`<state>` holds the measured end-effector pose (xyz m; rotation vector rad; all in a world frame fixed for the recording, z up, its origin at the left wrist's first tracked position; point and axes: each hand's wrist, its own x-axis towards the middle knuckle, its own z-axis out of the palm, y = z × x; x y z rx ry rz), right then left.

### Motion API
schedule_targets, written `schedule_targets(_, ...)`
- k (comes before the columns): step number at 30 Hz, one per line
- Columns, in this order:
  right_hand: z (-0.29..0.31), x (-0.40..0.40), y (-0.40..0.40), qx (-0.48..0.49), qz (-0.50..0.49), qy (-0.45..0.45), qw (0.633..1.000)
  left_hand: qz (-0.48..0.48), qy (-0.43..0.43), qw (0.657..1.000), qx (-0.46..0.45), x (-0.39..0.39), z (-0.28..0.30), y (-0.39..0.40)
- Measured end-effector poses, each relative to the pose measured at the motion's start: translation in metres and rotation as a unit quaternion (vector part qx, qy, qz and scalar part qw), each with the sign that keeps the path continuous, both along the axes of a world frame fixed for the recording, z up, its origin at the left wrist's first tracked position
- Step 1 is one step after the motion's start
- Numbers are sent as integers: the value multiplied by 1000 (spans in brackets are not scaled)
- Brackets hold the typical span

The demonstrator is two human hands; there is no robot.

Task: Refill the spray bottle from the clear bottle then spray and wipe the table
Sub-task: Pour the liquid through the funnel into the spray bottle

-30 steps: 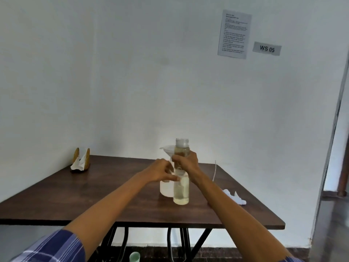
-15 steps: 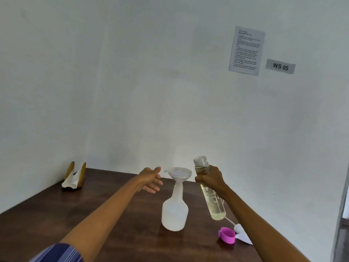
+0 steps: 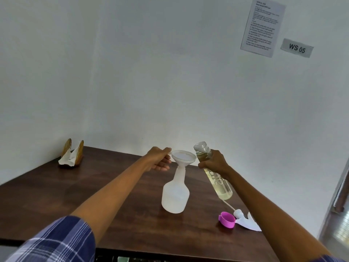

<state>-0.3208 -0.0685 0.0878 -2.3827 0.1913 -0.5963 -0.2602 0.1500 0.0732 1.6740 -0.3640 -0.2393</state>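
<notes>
The spray bottle [image 3: 175,195] stands upright on the table [image 3: 56,190], with a white funnel [image 3: 181,157] seated in its neck. It looks empty or nearly so, which should make it light and easy to tip, and the funnel makes it top-heavy. The left hand [image 3: 158,161] is just left of the funnel, its thumb and fingers curled in and pinching the small tab on the funnel's rim, which seems a sensible place to steady it during a pour.

The right hand [image 3: 215,163] is just right of the funnel, fingers wrapped and pressed around the upper body of the clear bottle [image 3: 214,172]. That bottle is uncapped, lifted off the table and tilted, its open mouth near the funnel's rim but not yet over it. It holds pale yellowish liquid, so it is likely the heavier of the two; its smooth wall may be slippery if wet. The grip near the shoulder suits tipping.

In front and to the right of the spray bottle lie the pink cap [image 3: 227,222] and, touching it, the white spray head [image 3: 245,220] with its thin tube. Far left of the spray bottle, by the wall, stands a napkin holder [image 3: 72,154].

Count: two bottles, one funnel, one cap, one spray head, one napkin holder.
</notes>
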Motion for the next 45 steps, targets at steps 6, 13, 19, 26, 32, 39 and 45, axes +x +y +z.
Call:
schedule_targets(6, 7, -4, 0, -48, -3, 22, 999, 2, 21, 999, -32, -10, 6, -9)
schedule_targets(13, 18, -7, 8, -118, 6, 49, 992, 39, 23, 997, -64, -9, 3, -11)
schedule_targets(19, 27, -6, 8, -162, -9, 81, 983, 39, 15, 996, -76, -8, -1, -11)
schedule_targets(26, 27, -5, 8, -196, -19, 109, 974, 43, 6, 996, -82, -9, -3, -12)
schedule_targets(32, 27, -5, 8, -207, -23, 112, 972, 51, -1, 995, -82, -8, -4, -13)
schedule_targets(39, 27, -10, 13, -200, -22, 110, 973, 66, -12, 994, -81, -9, -4, -15)
schedule_targets(45, 28, -11, 12, -197, -20, 109, 974, 67, -9, 995, -78, -9, -4, -15)
